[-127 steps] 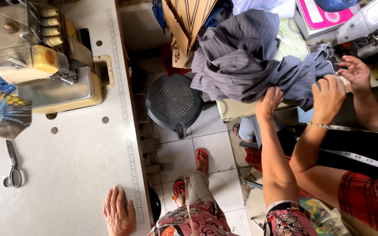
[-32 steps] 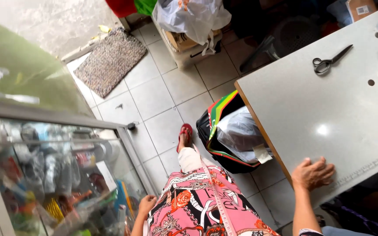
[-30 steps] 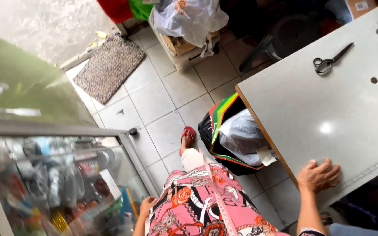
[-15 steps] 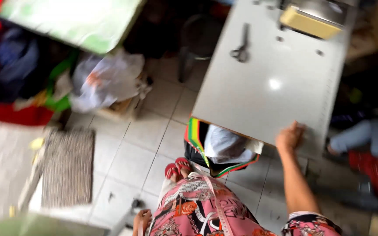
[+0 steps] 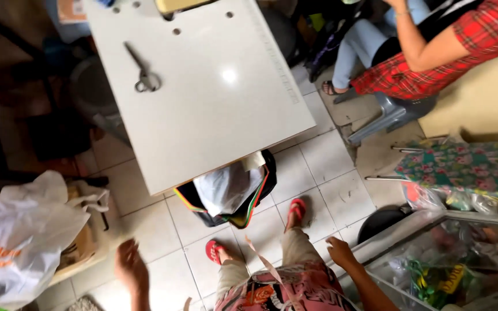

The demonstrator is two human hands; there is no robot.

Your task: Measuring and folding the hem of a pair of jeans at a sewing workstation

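White laminate surface [image 5: 203,109] carries grey metal scissors [image 5: 144,78], untouched. We hold nothing: left hand [image 5: 131,266] hangs open, blurred; right hand [image 5: 339,251], apparently loosely curled, nears the glass display case [image 5: 462,253].

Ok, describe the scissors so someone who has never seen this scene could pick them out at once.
Find the big white table that fills the upper middle of the view. The scissors lie flat on its left part, handles pointing toward the person, blades toward the far end. They are the only loose tool on the bare tabletop, grey metal, away from both hands.
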